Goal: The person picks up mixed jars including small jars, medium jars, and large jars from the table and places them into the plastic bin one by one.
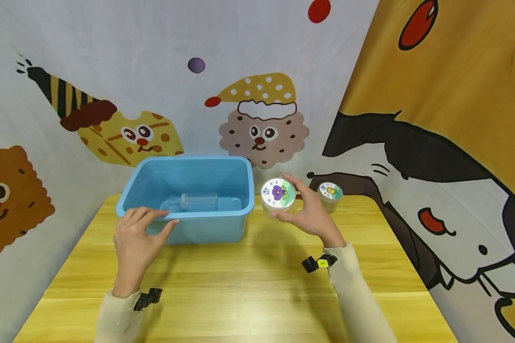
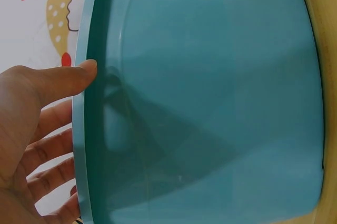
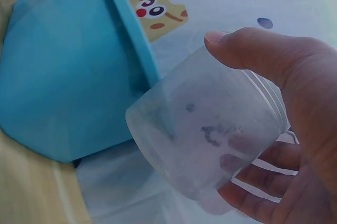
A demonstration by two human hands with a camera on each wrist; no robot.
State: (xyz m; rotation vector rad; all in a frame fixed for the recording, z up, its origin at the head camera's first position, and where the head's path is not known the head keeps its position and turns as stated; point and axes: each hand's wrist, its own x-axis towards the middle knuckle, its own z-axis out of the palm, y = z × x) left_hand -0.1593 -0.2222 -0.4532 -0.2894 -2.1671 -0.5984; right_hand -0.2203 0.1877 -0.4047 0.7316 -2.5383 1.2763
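Observation:
My right hand grips a clear plastic jar around its side, near the lid end. Its round lid bears a purple flower and faces up toward the head camera. The jar is held up just right of a blue plastic bin. My left hand holds the bin's near rim, thumb on the outer side and fingers over the inside. Within the bin a clear jar lies on its side, with another clear shape, hard to make out, to its left.
A second lidded jar with a yellow picture on its label stands at the table's back right, partly behind my right hand. The wooden table ends at a patterned cloth hanging behind the bin.

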